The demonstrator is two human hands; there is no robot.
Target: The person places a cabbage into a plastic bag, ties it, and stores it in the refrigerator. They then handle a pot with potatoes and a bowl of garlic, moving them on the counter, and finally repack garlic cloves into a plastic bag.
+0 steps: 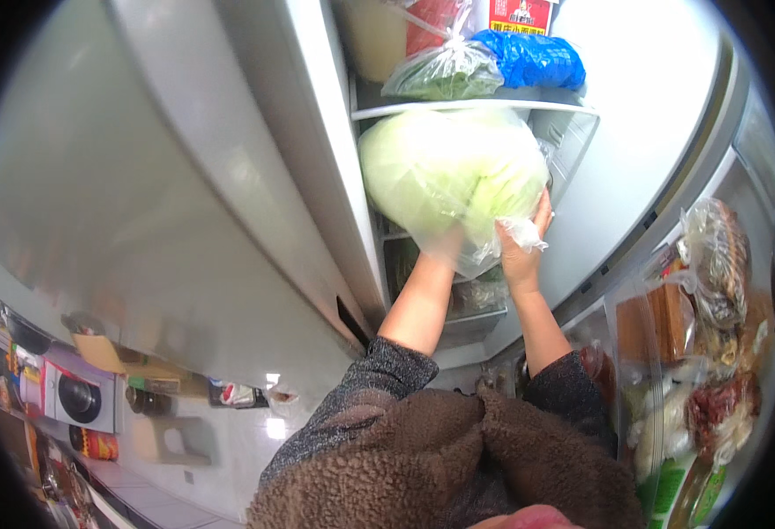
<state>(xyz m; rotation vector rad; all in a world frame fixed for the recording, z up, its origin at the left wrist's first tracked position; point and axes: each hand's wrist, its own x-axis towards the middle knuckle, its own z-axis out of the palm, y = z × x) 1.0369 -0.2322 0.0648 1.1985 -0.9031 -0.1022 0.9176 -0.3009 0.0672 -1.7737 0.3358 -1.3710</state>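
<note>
A large pale green cabbage (427,172) in a clear plastic bag (470,258) is at the opening of a fridge compartment, just under a white-edged shelf (473,106). My right hand (525,248) grips its lower right side, with thumb and fingers around a bunched part of the bag. From below, my left hand (448,243) supports the cabbage; its fingers are blurred and hidden behind the plastic.
Above, the shelf carries a clear bag of greens (450,73) and a blue plastic-wrapped bundle (533,59). Lower compartments hold bagged food (483,294). The open door's racks (639,370) at right are packed with bagged goods. A closed grey door panel (163,218) stands at left.
</note>
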